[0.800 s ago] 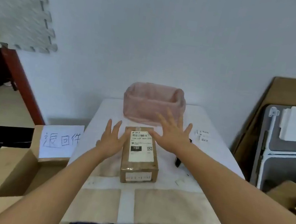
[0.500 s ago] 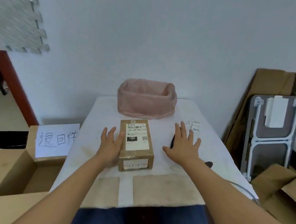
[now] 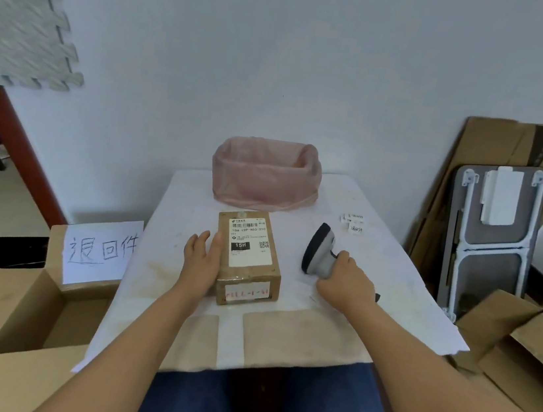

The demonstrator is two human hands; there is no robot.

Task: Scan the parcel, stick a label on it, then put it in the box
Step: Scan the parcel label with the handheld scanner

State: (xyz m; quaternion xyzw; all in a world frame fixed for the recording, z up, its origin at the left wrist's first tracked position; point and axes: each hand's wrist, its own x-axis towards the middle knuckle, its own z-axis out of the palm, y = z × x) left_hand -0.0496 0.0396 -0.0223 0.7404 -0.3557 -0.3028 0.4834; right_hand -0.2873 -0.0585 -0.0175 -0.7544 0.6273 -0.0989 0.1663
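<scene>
- On the table [image 3: 392, 273], the parcel [image 3: 247, 258] lies flat, left hand [image 3: 200, 260] open against its side.
- Right hand [image 3: 344, 281] grips the scanner [image 3: 319, 255].

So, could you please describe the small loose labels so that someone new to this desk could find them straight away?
Start at the white table and find the pink-lined bin at its far edge. Just right of the bin, towards the far right corner, lie the small white labels, beyond the scanner held in the right hand. They are the only tiny loose paper slips there, unlike the label already on the parcel.
</scene>
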